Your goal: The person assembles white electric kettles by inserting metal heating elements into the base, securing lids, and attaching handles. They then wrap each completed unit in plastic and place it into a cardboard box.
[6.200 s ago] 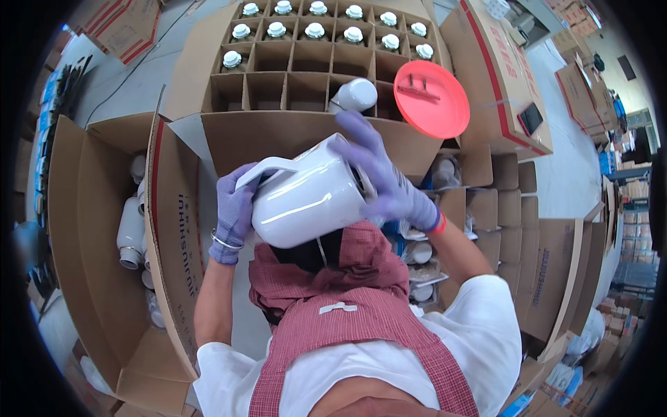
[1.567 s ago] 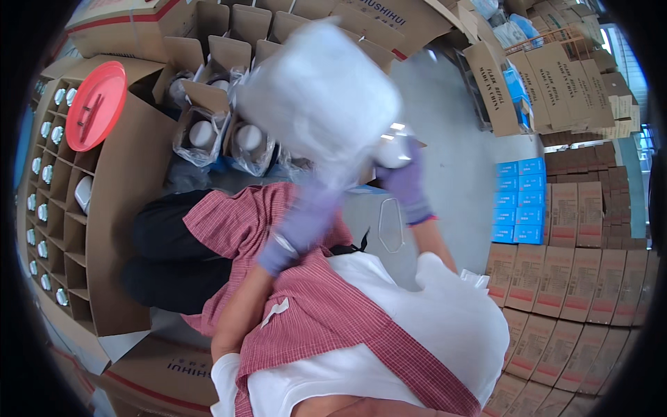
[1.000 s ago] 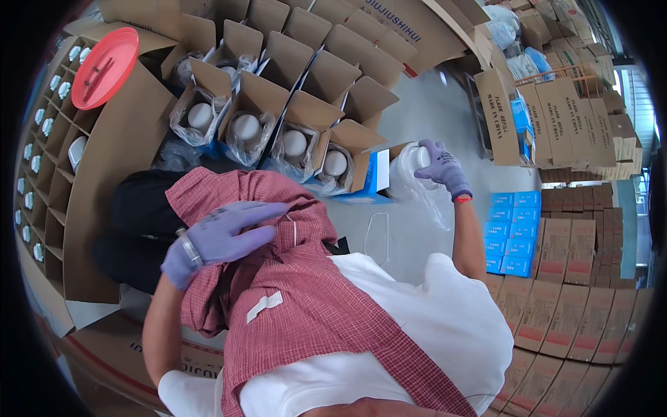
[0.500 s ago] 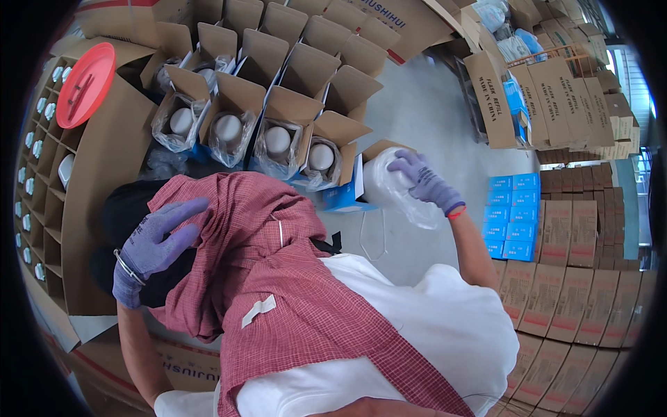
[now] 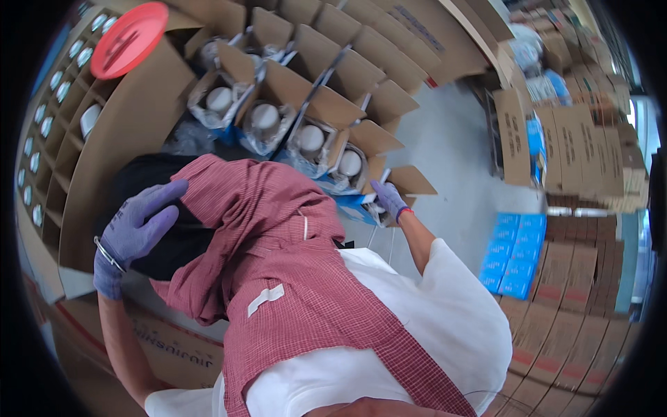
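Right hand (image 5: 388, 199), purple glove, reaches into the end carton (image 5: 396, 187) of the row, fingers curled on clear plastic wrap (image 5: 379, 212) at its mouth; jar inside hidden. Left hand (image 5: 135, 233) spread flat, resting on the black trouser leg (image 5: 149, 181) by the red apron (image 5: 278, 243). Red lid (image 5: 128, 38) sits on the divider box (image 5: 104, 139), well apart.

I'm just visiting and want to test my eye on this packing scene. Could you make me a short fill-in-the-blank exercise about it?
1. Both hands wear gloves of the colour ____.
2. The right hand reaches into a small open ____ box at the end of the row.
3. The left hand rests on the person's knee, clad in ____ trousers.
4. The round lid lying on the big carton is ____.

Missing words: purple; cardboard; black; red
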Demonstrator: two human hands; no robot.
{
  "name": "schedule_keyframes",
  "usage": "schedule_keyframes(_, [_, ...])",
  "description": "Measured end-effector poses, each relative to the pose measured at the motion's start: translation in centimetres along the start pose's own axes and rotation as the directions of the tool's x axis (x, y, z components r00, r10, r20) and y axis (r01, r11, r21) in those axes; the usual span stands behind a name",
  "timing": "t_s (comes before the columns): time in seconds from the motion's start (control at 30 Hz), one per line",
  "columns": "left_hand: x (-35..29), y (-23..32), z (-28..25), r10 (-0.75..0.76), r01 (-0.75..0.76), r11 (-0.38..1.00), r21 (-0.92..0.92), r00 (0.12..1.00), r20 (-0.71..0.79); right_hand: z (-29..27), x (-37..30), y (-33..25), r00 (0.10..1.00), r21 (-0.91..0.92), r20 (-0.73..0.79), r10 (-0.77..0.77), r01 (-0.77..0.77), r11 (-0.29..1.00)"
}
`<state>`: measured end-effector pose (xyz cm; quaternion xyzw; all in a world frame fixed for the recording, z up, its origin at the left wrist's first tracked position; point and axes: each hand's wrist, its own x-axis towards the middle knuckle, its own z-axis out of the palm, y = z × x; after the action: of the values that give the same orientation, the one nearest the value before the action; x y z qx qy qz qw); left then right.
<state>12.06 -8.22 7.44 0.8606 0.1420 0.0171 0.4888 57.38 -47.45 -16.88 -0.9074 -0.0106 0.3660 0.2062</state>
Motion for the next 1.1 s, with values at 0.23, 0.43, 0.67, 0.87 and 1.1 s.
schedule_keyframes(0.23, [-14.5,5.3,-3.9,-0.347,0.386,0.921,0.050,0.871,-0.347,0.6,6.6,5.6,0.934,0.391,0.089,-0.346,0.287,0.875])
schedule_keyframes(0.43, [-35.5,9.3,-4.8,-0.508,0.272,0.846,-0.458,0.156,-0.847,2.4,5.7,-2.5,0.939,-0.117,0.266,-0.219,0.257,0.959])
schedule_keyframes(0.67, [-53.9,-6.6,17.1,-0.238,0.509,-0.081,-0.857,-0.845,-0.480,2.4,2.4,-19.3,0.813,-0.763,0.569,-0.122,0.578,0.291])
schedule_keyframes(0.87, [-55.5,-12.4,26.2,-0.484,-0.329,0.627,-0.706,-0.875,-0.022,3.7,-7.8,-34.6,0.412,-0.198,0.911,0.033,0.504,-0.840])
schedule_keyframes(1.1, [-48.3,2.8,17.3,-0.599,-0.573,0.782,-0.245,-0.583,-0.548,21.7,-34.9,-41.8,-0.498,0.322,0.606,-0.620,0.866,-0.382])
